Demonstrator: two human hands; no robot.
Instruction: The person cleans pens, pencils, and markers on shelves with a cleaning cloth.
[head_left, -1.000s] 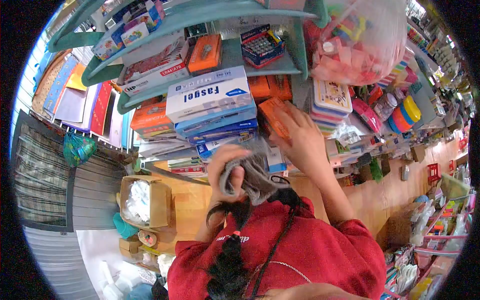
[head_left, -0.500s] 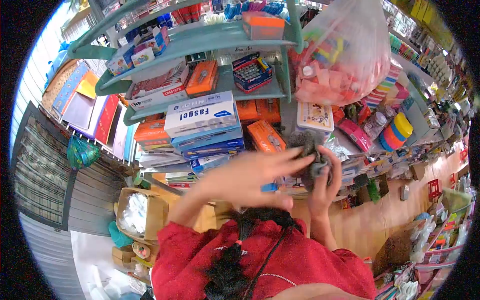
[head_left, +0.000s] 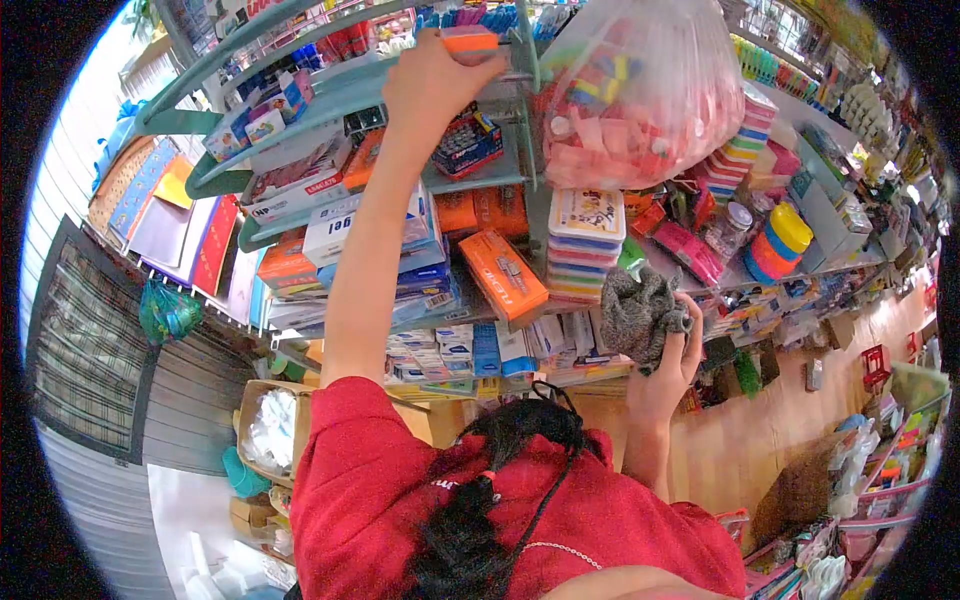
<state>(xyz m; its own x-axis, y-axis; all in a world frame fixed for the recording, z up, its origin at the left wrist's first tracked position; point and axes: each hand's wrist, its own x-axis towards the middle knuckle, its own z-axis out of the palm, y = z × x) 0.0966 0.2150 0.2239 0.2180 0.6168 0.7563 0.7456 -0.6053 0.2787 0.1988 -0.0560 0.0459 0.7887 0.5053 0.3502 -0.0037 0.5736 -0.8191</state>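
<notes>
My left hand [head_left: 435, 85] is stretched up to the upper shelf, its fingers and thumb closed around an orange-topped box [head_left: 470, 42]. In my right hand [head_left: 668, 365] is a crumpled dark grey cloth [head_left: 640, 315], gripped in front of the lower stock. Below my left hand, a dark blue box of batteries [head_left: 467, 145] sits on the middle shelf. My left forearm partly covers a white and blue Fasgel box [head_left: 330, 235]. An orange Flexio box [head_left: 503, 275] leans close to the cloth.
A large clear plastic bag [head_left: 640, 100] of red items stands right of the green shelf rack [head_left: 360, 85]. Under it are stacked boxes [head_left: 583, 245]. Tubs with coloured lids [head_left: 780, 240] stand farther right. A cardboard box [head_left: 270, 430] holds plastic at lower left.
My left hand has left the grey cloth and moved up and left to the orange-topped box. My right hand still holds the cloth, slightly farther right and lower.
</notes>
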